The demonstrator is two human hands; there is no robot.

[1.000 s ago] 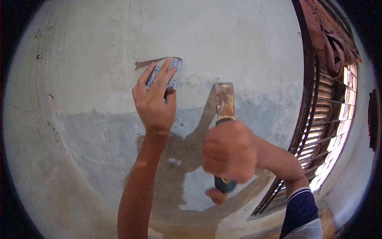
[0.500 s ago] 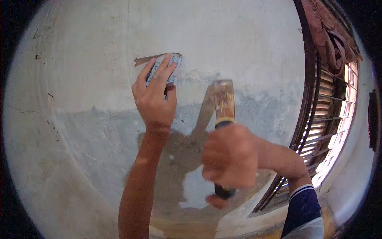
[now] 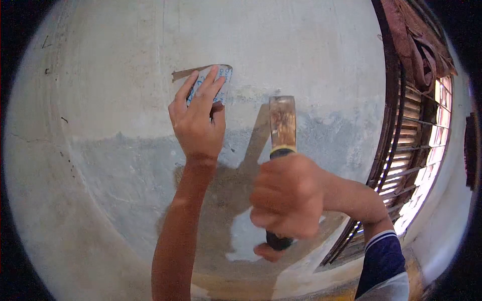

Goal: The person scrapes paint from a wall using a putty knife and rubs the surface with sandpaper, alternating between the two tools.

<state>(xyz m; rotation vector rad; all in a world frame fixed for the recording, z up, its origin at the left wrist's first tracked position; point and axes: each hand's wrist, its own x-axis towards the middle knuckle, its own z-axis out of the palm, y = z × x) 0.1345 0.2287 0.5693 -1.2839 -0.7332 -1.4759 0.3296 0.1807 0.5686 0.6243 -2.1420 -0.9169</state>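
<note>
My left hand (image 3: 199,118) presses a sheet of sandpaper (image 3: 224,76) against the wall, fingers spread over its pale back with blue printing. The sheet's brown top edge curls away above the fingertips. To the right, my right hand (image 3: 288,198) is wrapped around the black handle of a scraper (image 3: 282,123). Its worn, rust-stained metal blade points up, with a yellow band where it meets the handle. The scraper's shadow falls on the wall just left of the blade.
The wall (image 3: 281,45) is pale above, with a rough grey band (image 3: 125,160) lower down. At right stands a window with metal bars and slats (image 3: 409,135). Dark reddish cloth (image 3: 419,45) hangs over its top. Small marks dot the wall at far left.
My right hand and the scraper have shifted slightly left and up. My left hand and the sandpaper sit marginally farther right in view, with the same hold.
</note>
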